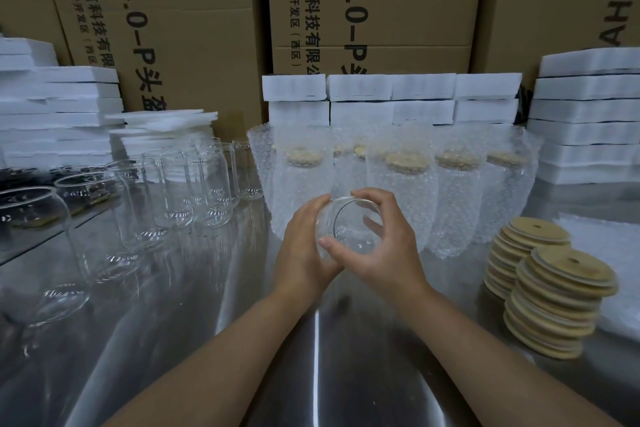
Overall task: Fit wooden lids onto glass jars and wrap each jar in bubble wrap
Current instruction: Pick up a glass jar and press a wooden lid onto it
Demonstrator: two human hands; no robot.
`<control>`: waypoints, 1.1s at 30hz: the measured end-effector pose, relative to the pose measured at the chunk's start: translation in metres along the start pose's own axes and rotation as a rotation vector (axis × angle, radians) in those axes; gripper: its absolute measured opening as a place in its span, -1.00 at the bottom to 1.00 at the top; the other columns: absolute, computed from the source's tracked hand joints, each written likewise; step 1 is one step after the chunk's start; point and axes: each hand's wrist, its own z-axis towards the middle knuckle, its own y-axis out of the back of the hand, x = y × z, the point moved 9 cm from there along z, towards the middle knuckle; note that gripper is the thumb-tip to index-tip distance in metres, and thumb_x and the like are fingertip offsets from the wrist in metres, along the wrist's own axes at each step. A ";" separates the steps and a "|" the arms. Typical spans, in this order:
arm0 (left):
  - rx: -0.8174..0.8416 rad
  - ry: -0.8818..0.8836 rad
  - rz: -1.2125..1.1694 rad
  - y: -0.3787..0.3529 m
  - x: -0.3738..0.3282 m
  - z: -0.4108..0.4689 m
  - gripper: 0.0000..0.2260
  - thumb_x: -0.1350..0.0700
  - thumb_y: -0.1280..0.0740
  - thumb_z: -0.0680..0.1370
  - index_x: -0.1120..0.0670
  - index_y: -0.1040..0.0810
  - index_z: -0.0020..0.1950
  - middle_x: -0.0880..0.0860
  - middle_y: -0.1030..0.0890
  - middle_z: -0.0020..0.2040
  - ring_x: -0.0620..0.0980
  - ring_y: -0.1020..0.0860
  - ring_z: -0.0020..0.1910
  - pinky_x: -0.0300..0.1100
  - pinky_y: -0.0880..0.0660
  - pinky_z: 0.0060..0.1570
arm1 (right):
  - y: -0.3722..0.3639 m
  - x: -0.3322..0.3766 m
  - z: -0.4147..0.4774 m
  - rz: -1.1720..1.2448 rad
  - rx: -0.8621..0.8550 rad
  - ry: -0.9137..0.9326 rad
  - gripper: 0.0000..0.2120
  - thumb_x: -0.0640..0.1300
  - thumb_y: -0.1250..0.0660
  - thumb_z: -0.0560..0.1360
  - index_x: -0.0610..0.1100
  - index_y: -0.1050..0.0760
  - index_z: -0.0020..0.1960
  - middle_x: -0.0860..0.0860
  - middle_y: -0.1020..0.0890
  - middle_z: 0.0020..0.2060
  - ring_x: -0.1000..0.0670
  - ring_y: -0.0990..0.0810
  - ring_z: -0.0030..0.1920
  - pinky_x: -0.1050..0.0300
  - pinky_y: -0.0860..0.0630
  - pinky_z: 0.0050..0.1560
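Head view has both hands meeting at the middle of the steel table [311, 357], wrapped round one bare jar [348, 230]. The left hand [304, 250] cups its left wall, thumb laid across the near side of the rim. The right hand [394, 253] curls round the right wall, fingers showing through the glass. Both are grasping it; neither is slack.

The jar's long axis tips back toward the person, so the open mouth faces up and toward the camera, with no lid on it. I can't tell whether its base touches the table or hangs just above it; the hands hide that.

What matters next is where the lids [568, 274] are. Two stacks of them stand to the right of the grip, well apart from the jar, the nearer stack leaning a little. They are on the right hand's side, and the left hand would have to cross over the jar to reach them. My guess is that the right hand lets go and fetches a lid while the left keeps the jar, and the mouth already faces a way that lets a lid go on from above.

Behind the hands stands a row of wrapped jars [408, 198], lids on, and to the left a cluster of bare jars [207, 184] waits.
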 end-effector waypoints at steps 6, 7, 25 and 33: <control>-0.014 -0.019 -0.020 0.001 -0.007 -0.003 -0.29 0.07 -0.55 0.37 -0.23 -0.22 0.36 -0.23 -0.29 0.32 -0.26 -0.28 0.35 -0.56 -0.13 0.25 | 0.003 -0.004 0.000 0.026 -0.064 -0.081 -0.44 0.32 -0.47 0.16 0.20 -0.36 0.07 0.34 -0.49 0.06 0.21 -0.48 0.21 0.05 -0.47 0.25; -0.012 -0.009 -0.030 0.001 -0.007 -0.004 -0.29 0.06 -0.56 0.36 -0.26 -0.21 0.33 -0.24 -0.29 0.31 -0.27 -0.28 0.35 -0.56 -0.14 0.24 | 0.003 -0.004 0.000 0.027 -0.071 -0.090 -0.43 0.33 -0.46 0.16 0.18 -0.37 0.07 0.32 -0.50 0.05 0.21 -0.48 0.20 0.06 -0.47 0.25; 0.014 0.051 -0.204 -0.006 -0.002 -0.004 -0.21 -0.22 -0.53 0.14 -0.23 -0.34 0.33 -0.23 -0.42 0.27 -0.24 -0.40 0.31 -0.13 -0.42 0.30 | 0.007 -0.012 0.006 0.205 -0.168 -0.153 -0.87 -0.07 -0.21 0.59 0.01 -0.51 -0.07 0.24 -0.61 -0.15 0.27 -0.56 -0.10 0.45 -0.42 -0.08; -0.090 0.006 -0.277 0.003 -0.005 -0.004 -0.27 -0.05 -0.60 0.21 -0.47 -0.31 0.22 -0.28 -0.47 0.23 -0.17 -0.48 0.27 -0.09 -0.49 0.23 | 0.007 -0.008 0.006 0.329 -0.159 -0.116 -0.79 -0.08 -0.11 0.55 -0.01 -0.52 0.01 0.22 -0.63 -0.13 0.25 -0.58 -0.03 0.45 -0.43 -0.04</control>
